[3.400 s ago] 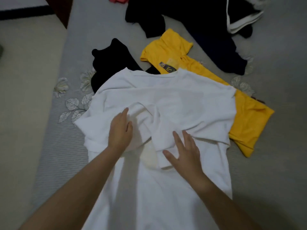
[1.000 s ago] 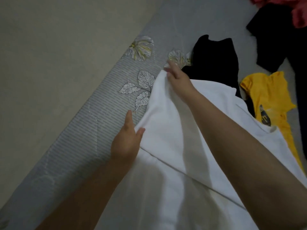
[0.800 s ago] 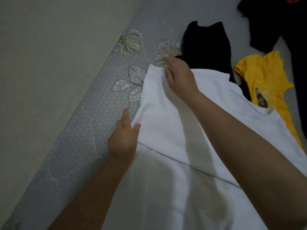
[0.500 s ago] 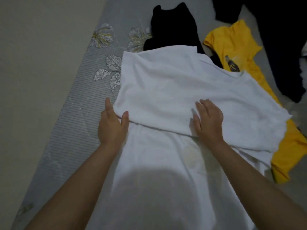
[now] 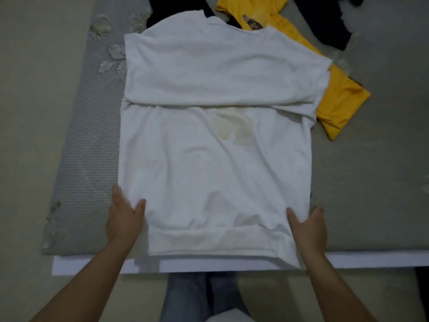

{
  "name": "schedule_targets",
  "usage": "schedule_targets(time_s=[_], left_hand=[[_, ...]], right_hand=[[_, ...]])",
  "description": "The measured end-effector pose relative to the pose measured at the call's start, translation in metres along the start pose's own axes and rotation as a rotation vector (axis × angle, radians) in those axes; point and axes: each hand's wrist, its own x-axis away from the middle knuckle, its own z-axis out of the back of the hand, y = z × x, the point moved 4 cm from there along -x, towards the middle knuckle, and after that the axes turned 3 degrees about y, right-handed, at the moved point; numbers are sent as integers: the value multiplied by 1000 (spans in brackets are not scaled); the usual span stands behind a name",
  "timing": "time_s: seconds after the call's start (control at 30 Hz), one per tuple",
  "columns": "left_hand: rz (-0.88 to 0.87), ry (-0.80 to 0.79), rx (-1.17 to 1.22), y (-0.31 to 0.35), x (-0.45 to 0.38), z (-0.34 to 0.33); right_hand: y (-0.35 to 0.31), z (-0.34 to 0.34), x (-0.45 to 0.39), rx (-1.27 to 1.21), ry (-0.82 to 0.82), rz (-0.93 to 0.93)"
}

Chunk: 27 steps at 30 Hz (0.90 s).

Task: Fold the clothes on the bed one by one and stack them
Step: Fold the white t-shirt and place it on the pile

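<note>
The left hand (image 5: 124, 220) grips the lower left edge of the white shirt (image 5: 216, 159), thumb on top of the cloth and fingers beneath it. The right hand (image 5: 306, 225) grips the lower right edge the same way, thumb over the fabric, fingers tucked under. Between the two hands the shirt's hem band lies flat at the near edge of the bed (image 5: 371, 182), slightly overhanging it. Below the hands, the person's legs in jeans (image 5: 185, 296) stand against the bed edge.

Beyond the hands the shirt spreads flat, with a pale yellowish stain (image 5: 232, 126) about midway up. Further on, its top part is folded down toward the hands, making a straight crosswise fold. Beyond the right hand, a yellow shirt (image 5: 339, 98) pokes out from under the white one. Beyond the left hand, leaf prints (image 5: 113, 59) mark the grey bedcover. Farthest off, a black garment (image 5: 176, 8) lies partly under the collar, and another dark garment (image 5: 325, 22) sits at the top right.
</note>
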Motion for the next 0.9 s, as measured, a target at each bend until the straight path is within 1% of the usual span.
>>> schedule_targets(time_s=[0.07, 0.13, 0.2, 0.3, 0.37, 0.43, 0.5, 0.6, 0.67, 0.73, 0.8, 0.9], left_hand=[[-43, -21, 21, -4, 7, 6], [-65, -39, -5, -4, 6, 16], [-81, -53, -68, -6, 0, 31], [-96, -101, -140, -20, -5, 50], [-94, -141, -130, -36, -3, 56], [-59, -128, -91, -53, 2, 53], [-30, -90, -47, -66, 5, 47], [-25, -29, 19, -77, 11, 38], [-13, -26, 37, -83, 16, 31], [24, -14, 110, -88, 22, 26], [16, 0, 188, -89, 25, 27], [-83, -24, 159, -92, 24, 41]], right_hand=[[14, 1, 8, -77, -84, -90], [20, 6, 11, -153, -148, -102], [20, 19, 12, -159, -133, -51], [24, 36, 25, -46, -93, 41], [33, 32, 45, -7, -99, 67], [49, 16, 65, -12, -98, 34], [62, -2, 78, -165, -72, -99], [69, -16, 78, -549, -4, -359], [72, -17, 74, -668, -8, -427], [72, -12, 71, -714, -34, -417], [69, -5, 69, -689, -62, -363], [66, 11, 71, -496, -28, -273]])
